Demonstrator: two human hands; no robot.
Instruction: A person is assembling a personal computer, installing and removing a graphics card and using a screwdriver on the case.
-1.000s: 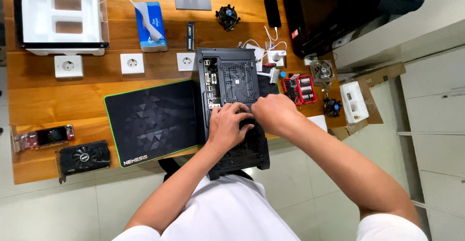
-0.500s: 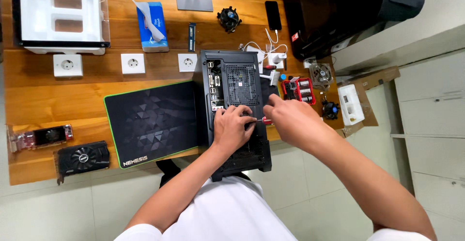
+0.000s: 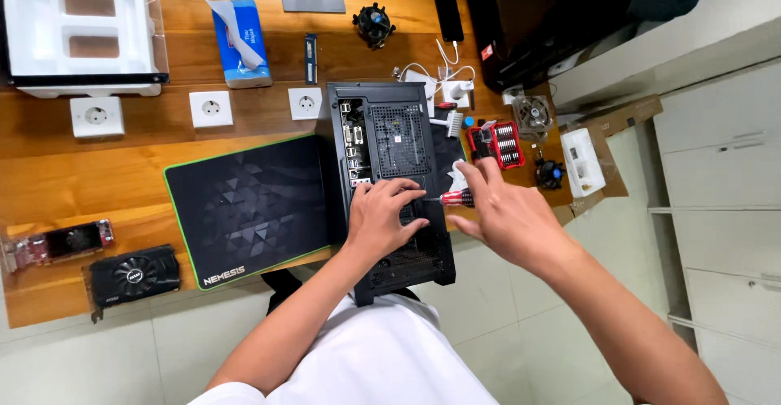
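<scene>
While your left hand (image 3: 382, 218) lies flat, fingers spread and holding nothing, on the black computer case (image 3: 390, 177) at the worktop's (image 3: 122, 169) near edge, your right hand's (image 3: 500, 214) fingers pinch a red-handled screwdriver (image 3: 451, 198); farther right sits a red bit set (image 3: 498, 143).

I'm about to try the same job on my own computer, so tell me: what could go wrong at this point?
The black computer case overhangs the wooden desk edge; pressure from the left hand could perhaps tip it. The red-handled screwdriver, held by the right hand, meets the case near the left fingers, so a slip might jab them. A loosened screw could drop into the case or onto the floor.
</scene>
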